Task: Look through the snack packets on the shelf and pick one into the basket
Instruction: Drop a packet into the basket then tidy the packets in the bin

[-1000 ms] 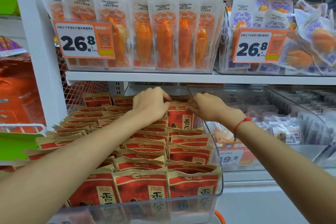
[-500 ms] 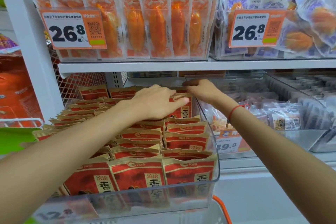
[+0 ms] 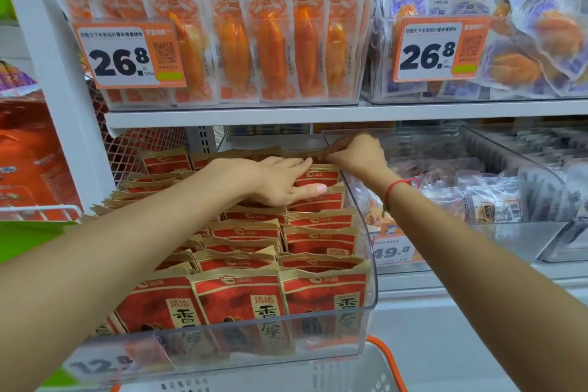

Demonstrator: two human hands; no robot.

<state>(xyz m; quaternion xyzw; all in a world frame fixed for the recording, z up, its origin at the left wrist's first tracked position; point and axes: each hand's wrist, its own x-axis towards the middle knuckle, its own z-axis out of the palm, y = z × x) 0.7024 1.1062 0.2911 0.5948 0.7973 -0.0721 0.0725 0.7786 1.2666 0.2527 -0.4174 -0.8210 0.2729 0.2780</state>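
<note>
left hand point(image 3: 280, 181) is laid flat w/ straight fingers on the red-and-tan snack packets point(image 3: 318, 239) near the back of the clear bin point(image 3: 370, 267), thumb stretched over one packet's red face; nothing is gripped by it. right hand point(image 3: 356, 154) is curled at the bin's rear right corner, fingertips pinched on the tan top edge of a rear packet point(image 3: 318, 176). a red string bracelet point(image 3: 394, 188) is worn on that wrist. packets are stood in rows filling the bin, chinese characters printed on the fronts; the brand can't be read clearly. a blurred price tag point(image 3: 101, 366) reading approx "12" is fixed to the bin front. below it, a white basket w/ orange rim point(image 3: 386, 360) is seen at the frame's bottom edge, its contents out of view. to the right, another clear bin point(image 3: 525, 232) w/ pale packets and a "49.8" tag point(image 3: 393, 251). on the white shelf point(image 3: 318, 114) above, orange crab-stick packs point(image 3: 273, 41) and purple-print packs point(image 3: 541, 41) are displayed, each behind a "26.8" label point(image 3: 127, 54). red mesh backing point(image 3: 143, 143) is visible behind.
</note>
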